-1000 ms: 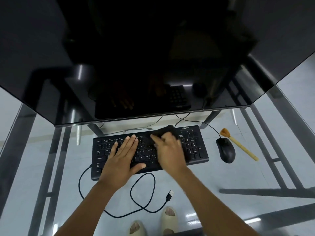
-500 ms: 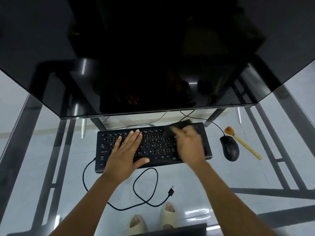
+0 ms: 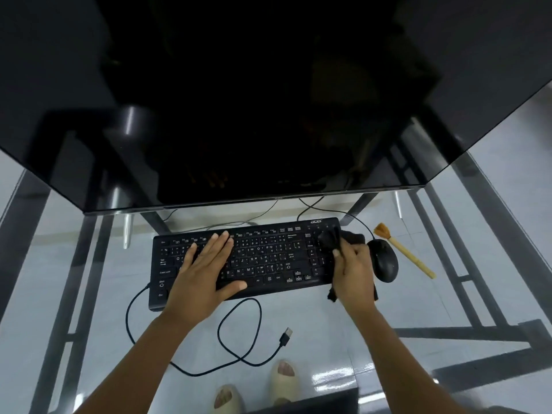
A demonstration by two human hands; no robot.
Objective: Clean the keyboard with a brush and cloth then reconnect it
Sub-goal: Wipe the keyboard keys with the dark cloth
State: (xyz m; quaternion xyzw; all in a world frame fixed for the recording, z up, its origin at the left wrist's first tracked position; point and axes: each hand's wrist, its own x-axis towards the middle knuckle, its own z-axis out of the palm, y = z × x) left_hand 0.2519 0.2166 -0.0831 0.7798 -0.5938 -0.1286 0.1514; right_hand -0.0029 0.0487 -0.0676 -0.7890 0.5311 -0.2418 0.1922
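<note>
The right hand is gripping a dark cloth, fingers bunched around it, and is pressing the wad onto the number pad at the right end of the black keyboard. A loose tail of the cloth is hanging out below the palm, over the keyboard's near right corner.

The left hand is lying flat on the left half of the keys, fingers straight and close together, thumb splayed toward 3 o'clock, gripping nothing and apparently steadying the board.

The keyboard is sitting on the glass desk, its long axis running from 9 to 3 o'clock, just below the dark monitor.

What the next step is turning on is the USB plug: it is lying loose on the glass at about 7 o'clock from the right hand and 4 o'clock from the left, at the end of the looped cable, roughly between the two wrists. Neither hand looks clearly nearer.

The wooden brush is resting at 3 o'clock, beyond the mouse, handle pointing to 4 o'clock.
</note>
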